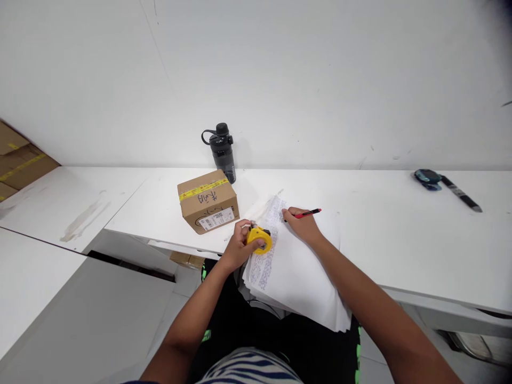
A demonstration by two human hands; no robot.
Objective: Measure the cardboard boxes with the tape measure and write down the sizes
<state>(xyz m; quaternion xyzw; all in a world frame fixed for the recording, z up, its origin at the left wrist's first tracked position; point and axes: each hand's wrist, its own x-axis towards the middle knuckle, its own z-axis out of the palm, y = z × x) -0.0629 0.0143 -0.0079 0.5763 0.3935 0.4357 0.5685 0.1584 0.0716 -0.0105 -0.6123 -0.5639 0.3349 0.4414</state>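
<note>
No word or number can be read with certainty. Just beyond the left fingers, to their left, the box has large dark handwritten characters on its top. Its yellow tape bears small, blurred dark marks. On the side nearest those fingers, a white label carries a barcode and tiny print. Farther beyond, the bottle has pale lettering, too small to tell. Between the left and right fingers, dense blue handwriting covers a strip of the paper, illegible.
</note>
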